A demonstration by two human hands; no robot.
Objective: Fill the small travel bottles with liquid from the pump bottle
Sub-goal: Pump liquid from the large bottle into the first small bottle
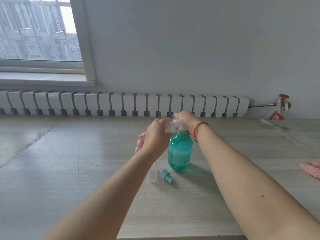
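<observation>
On the pale wood-grain table [86,170] stands a teal pump bottle [180,150], upright near the middle and a little to the right, its body filled with blue-green liquid. The right hand [186,119] rests on top of its pump head with the fingers curled down over it; a red string bracelet [199,128] circles that wrist. The left hand [156,134] comes in from the left and grips a small clear travel bottle [171,126], tilted and held right up against the pump's spout at the top of the big bottle. Just left of that hand, partly hidden behind it, stands a small bottle with a pink pump top [140,141]. Nearer, under the left forearm, a second clear travel bottle [152,174] stands open-necked, and just to its right a teal spray cap [166,176] lies on its side on the table. At the far right edge sits a pink cloth [311,168]. A white radiator [121,103] runs along the wall behind the table.
</observation>
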